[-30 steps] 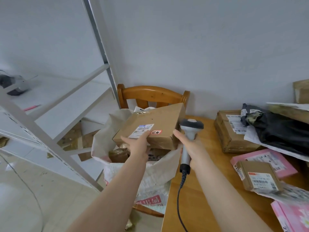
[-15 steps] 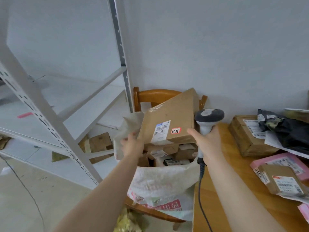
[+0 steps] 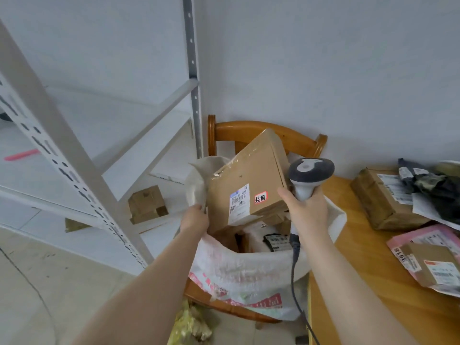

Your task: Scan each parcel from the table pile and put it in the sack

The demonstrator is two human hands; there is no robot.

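the cardboard parcel (image 3: 249, 175) leans tilted in the sack (image 3: 239, 270) mouth, long axis slanting down between the hands, nearest the left hand (image 3: 195, 219), whose grip i cannot tell, while the right hand (image 3: 307, 212) clamps the scanner (image 3: 311, 168).

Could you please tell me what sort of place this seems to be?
Probably a small parcel sorting or pickup room: labelled brown cardboard parcels lie on the wooden table, the right hand holds a grey handheld barcode scanner, and a white woven sack of parcels sits beside white metal shelving.
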